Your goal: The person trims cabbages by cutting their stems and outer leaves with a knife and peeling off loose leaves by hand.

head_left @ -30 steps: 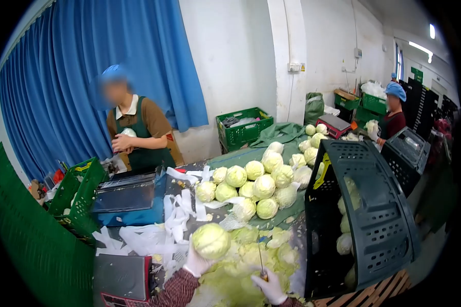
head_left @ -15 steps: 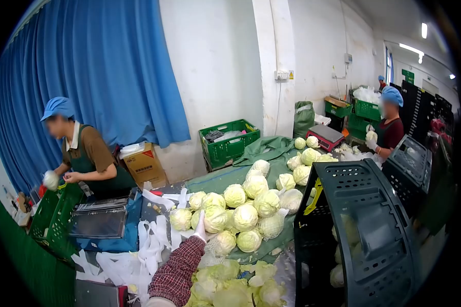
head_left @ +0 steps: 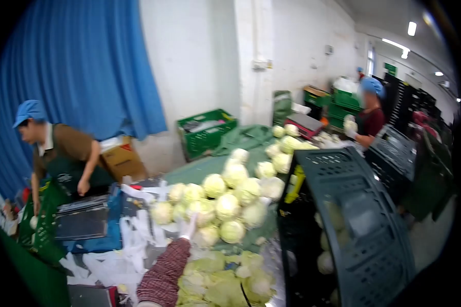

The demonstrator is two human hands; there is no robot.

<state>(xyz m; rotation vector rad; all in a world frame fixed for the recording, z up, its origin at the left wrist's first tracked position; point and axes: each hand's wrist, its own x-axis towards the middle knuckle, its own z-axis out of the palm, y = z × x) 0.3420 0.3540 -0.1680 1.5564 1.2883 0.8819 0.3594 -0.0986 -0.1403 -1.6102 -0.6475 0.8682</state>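
Observation:
My left hand [head_left: 188, 227], in a white glove, reaches to the front left of the cabbage pile. It touches a pale green cabbage [head_left: 202, 211]; its fingers are blurred and partly hidden, so whether they grip is unclear. More cabbages [head_left: 227, 206] lie heaped around it on a green cloth [head_left: 194, 170]. Nearer to me, loose cabbage leaves [head_left: 205, 281] cover the table, with a thin dark curved thing [head_left: 245, 294] at the bottom edge. My right hand is out of view.
A dark crate [head_left: 351, 204] holding cabbages stands on the right. White strips [head_left: 133, 245] and a blue-edged machine [head_left: 84, 225] lie left. One co-worker [head_left: 66, 153] leans over a green crate [head_left: 46, 225]; another person [head_left: 369, 115] stands at the back right, beyond a red scale [head_left: 303, 125].
My left hand first held a cabbage over the leaves, then moved forward to the pile. My right hand and its knife left view. The left co-worker turned and bent over the crate.

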